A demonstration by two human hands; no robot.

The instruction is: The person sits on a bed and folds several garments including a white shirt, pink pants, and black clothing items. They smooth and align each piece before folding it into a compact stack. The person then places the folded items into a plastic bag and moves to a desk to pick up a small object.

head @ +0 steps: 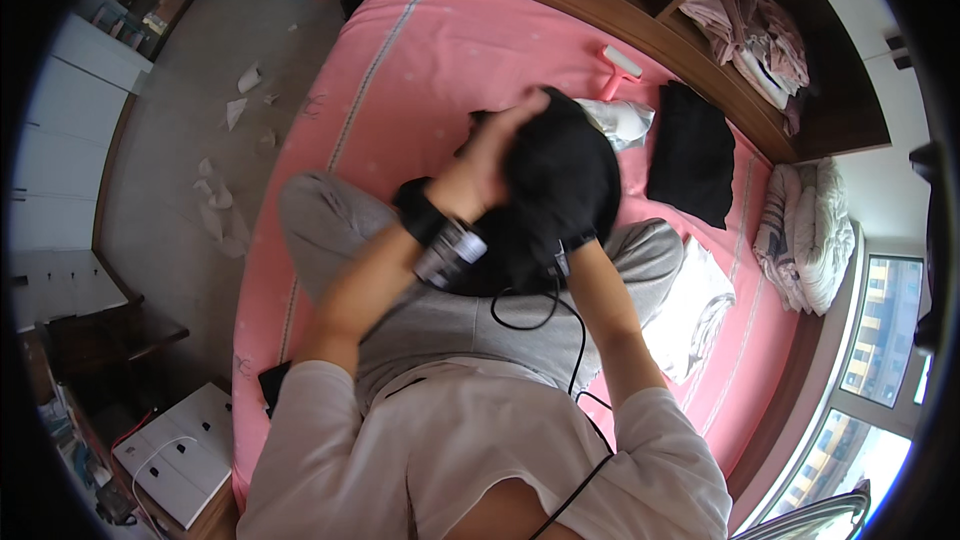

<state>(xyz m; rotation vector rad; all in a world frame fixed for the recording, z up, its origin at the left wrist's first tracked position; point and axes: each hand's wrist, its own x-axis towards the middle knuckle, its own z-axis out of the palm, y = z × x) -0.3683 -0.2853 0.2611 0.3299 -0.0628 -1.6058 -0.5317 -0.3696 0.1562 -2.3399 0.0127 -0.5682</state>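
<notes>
A black cloth garment (562, 165) is bunched above my crossed legs in grey trousers. Blurred by motion, my left hand (491, 157) lies along the garment's left side, its fingers towards the top; its grip is unclear. My right forearm (604, 300) runs up to the garment's lower edge, where the cloth hides my right hand. Both wrists carry black bands, and a small device with a label (450, 251) sits on the left one. A black cable (577, 345) loops down from the right wrist across my lap.
On the pink bedsheet (420, 82) are a folded black cloth (691, 154), a pink-handled lint roller (619, 69), a clear plastic package (626, 122) and white clothing (694, 307). A folded quilt (806, 236) lies at the right. Crumpled paper (217, 195) litters the floor.
</notes>
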